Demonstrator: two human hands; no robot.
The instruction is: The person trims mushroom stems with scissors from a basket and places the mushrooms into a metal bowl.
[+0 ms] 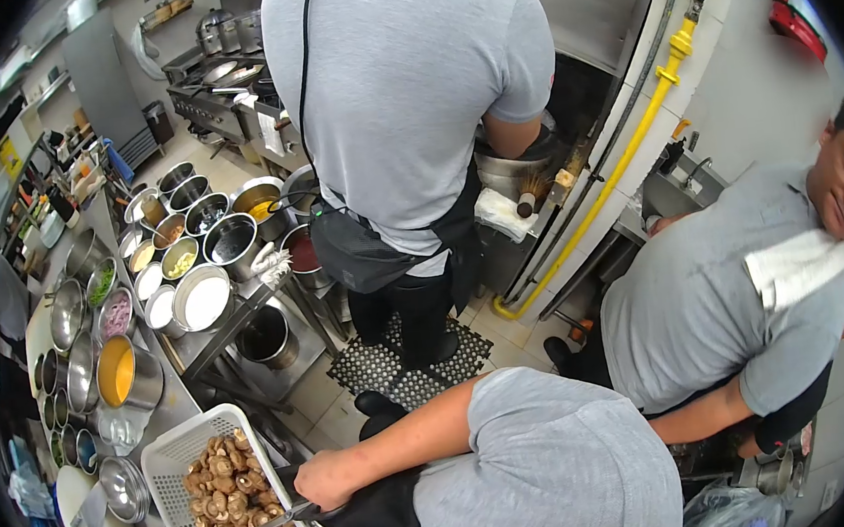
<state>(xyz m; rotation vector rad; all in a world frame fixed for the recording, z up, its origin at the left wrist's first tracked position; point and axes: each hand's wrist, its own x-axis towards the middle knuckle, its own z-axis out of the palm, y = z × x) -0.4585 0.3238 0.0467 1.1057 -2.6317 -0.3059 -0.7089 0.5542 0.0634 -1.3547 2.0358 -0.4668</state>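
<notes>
My right hand (pixel 326 480) reaches from the grey sleeve at the bottom of the view, over the near edge of a white perforated basket (pixel 165 457). Its fingers are closed round a metal tool (pixel 279 520), which looks like scissors or a knife. The tool's tip is over brown mushrooms (pixel 224 487) heaped in the basket. Part of the tool is hidden by the hand. My left hand is not in view.
Metal pots (pixel 230 239) and bowls (pixel 70 314) crowd the left counter. A person in grey (pixel 407 94) stands by the stove; another person (pixel 715 288), white cloth at the shoulder, is at the right. A perforated mat (pixel 413 390) lies on the floor.
</notes>
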